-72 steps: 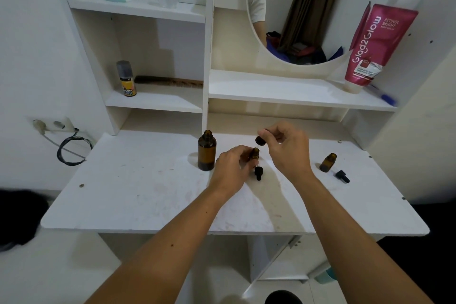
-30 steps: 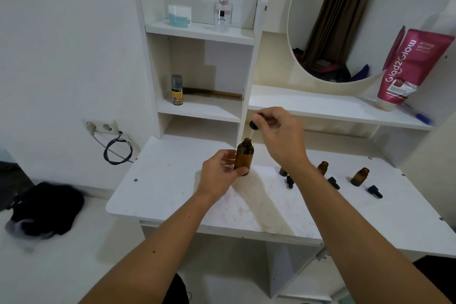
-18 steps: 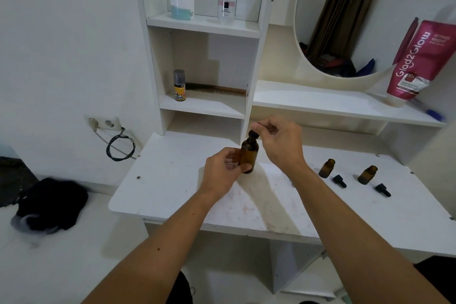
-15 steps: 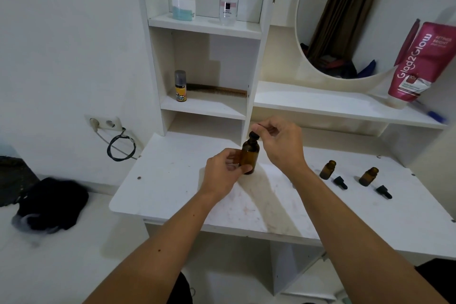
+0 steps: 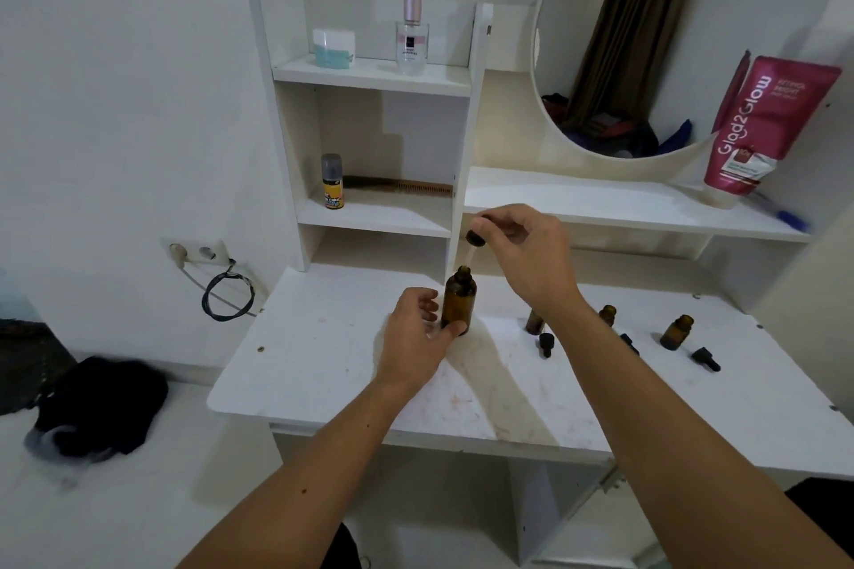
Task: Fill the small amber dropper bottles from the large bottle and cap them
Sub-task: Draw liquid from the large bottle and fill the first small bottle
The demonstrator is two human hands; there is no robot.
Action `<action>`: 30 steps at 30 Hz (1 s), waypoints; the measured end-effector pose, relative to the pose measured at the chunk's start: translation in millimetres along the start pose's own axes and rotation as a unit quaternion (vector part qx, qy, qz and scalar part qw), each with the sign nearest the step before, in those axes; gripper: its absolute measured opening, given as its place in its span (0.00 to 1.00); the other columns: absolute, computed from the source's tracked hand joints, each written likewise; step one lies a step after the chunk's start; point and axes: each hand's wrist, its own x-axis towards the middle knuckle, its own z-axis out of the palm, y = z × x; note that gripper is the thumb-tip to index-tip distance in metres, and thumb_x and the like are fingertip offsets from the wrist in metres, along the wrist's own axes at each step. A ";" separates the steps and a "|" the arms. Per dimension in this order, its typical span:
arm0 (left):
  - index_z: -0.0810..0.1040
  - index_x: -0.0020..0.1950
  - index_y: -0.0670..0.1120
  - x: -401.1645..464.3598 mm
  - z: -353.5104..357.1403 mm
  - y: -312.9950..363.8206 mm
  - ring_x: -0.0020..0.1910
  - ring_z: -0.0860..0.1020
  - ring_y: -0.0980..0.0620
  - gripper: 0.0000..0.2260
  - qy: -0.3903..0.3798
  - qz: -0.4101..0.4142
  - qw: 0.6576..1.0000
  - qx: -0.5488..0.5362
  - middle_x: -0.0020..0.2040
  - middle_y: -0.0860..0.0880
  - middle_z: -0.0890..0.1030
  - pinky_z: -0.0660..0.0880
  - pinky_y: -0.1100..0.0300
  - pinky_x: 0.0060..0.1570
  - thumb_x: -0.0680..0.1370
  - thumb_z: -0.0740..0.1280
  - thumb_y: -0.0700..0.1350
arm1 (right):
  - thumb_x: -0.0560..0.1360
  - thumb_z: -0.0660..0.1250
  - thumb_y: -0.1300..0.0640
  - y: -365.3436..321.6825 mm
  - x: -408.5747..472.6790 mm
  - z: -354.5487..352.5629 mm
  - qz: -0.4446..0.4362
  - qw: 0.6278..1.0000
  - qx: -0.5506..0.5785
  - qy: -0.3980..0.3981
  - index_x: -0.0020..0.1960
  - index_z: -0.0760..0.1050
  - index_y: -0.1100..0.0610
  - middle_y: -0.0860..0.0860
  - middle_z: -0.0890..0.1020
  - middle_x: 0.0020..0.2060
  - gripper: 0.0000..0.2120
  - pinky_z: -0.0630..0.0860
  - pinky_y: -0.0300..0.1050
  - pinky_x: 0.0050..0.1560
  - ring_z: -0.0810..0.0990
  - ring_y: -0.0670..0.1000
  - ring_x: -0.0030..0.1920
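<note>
Soft window daylight upper right, edges warped w/ fisheye

head view | worn camera | looks forward and down | near white table (image 5: 323,365)

- The leftmost small amber bottle (image 5: 534,322) is being largely hidden behind the right forearm, so only a sliver of its body is being shown.
- The neighbouring small bottle (image 5: 606,313) is being covered below the shoulder by the same arm, and its dropper cap (image 5: 628,343) is being partly covered too.
- The glass tube of the dropper (image 5: 475,238) is being blurred against the white shelf; whether liquid is being carried in it cannot be told.
- The counter (image 5: 323,365) is being cut off by the right edge.
- The small print on the pink tube (image 5: 767,129) is being rendered too small to read.
</note>
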 end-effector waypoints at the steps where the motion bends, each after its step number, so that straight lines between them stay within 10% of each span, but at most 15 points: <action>1: 0.73 0.62 0.52 -2.2 -0.4 0.4 0.49 0.80 0.52 0.23 0.012 -0.002 1.000 0.000 0.53 0.53 0.79 0.82 0.57 0.52 0.72 0.80 0.51 | 0.78 0.74 0.53 -2.9 1.0 -3.5 -0.010 1.000 -0.006 0.007 0.55 0.86 0.56 0.42 0.86 0.44 0.08 0.76 0.25 0.48 0.83 0.34 0.44; 30: 0.78 0.68 0.46 7.3 100.5 37.2 0.57 0.80 0.57 0.24 -0.085 0.039 0.994 -0.064 0.60 0.53 0.82 0.78 0.65 0.57 0.74 0.80 0.46 | 0.78 0.75 0.53 68.2 -24.4 -89.2 0.030 0.995 -0.036 0.084 0.53 0.85 0.53 0.40 0.86 0.41 0.05 0.78 0.29 0.50 0.84 0.37 0.44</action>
